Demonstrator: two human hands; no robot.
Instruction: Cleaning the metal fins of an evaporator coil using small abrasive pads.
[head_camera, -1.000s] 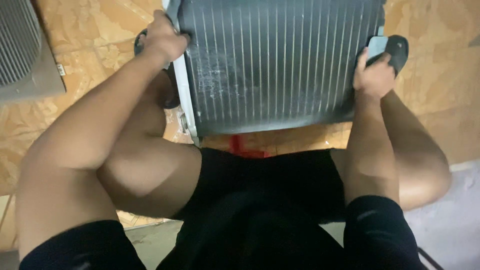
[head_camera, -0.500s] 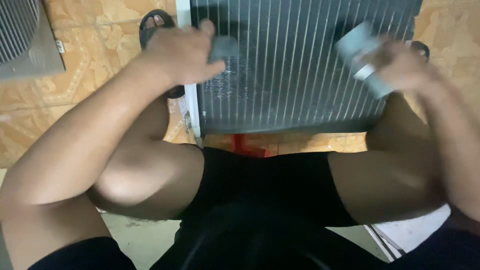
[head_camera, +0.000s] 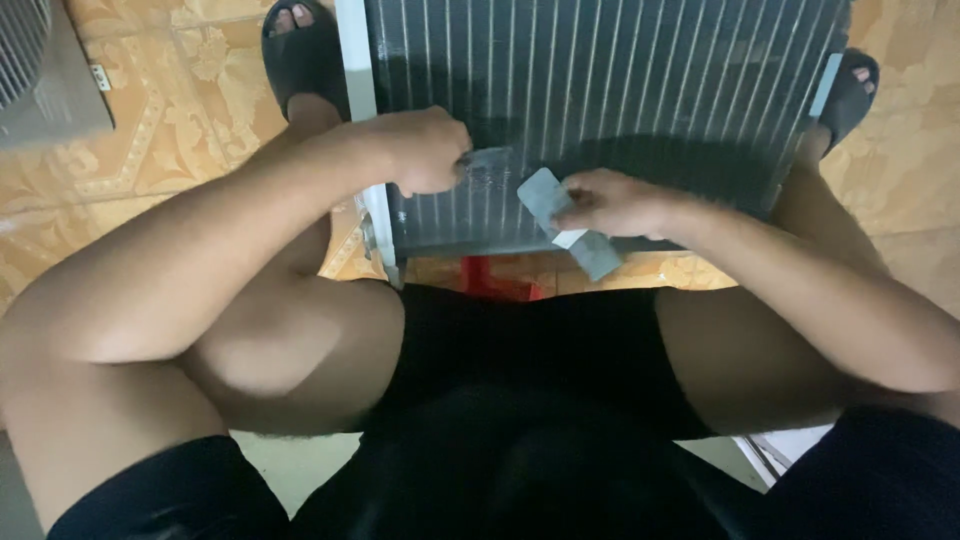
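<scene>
Dark shorts and bare thighs fill the near field, seen from above on a seated person; the seat itself is hidden, apart from a red edge (head_camera: 495, 277) showing between the knees, too little of it to identify. Just beyond the knees, the finned coil panel (head_camera: 600, 100) stands propped between the legs, its near edge at knee level and its white side frame (head_camera: 360, 110) on the left. The left hand (head_camera: 425, 150) is closed in a fist around a small grey object (head_camera: 490, 160) pressed against the fins; its shape and purpose cannot be made out. The right hand (head_camera: 610, 205) pinches a flat grey rectangular tool (head_camera: 565, 220) between thumb and fingers, holding it slantwise across the lower edge of the panel. Judging by this posture, the step in hand appears to be working on the fins near the lower edge; the next move would call for steady, light contact so the thin fins are not bent. Farther off, black sandals (head_camera: 300, 55) flank the panel on the patterned orange floor tiles (head_camera: 150, 150). At far left, a grey grilled unit (head_camera: 40, 80) is cut off by the frame, as is the top of the panel.
</scene>
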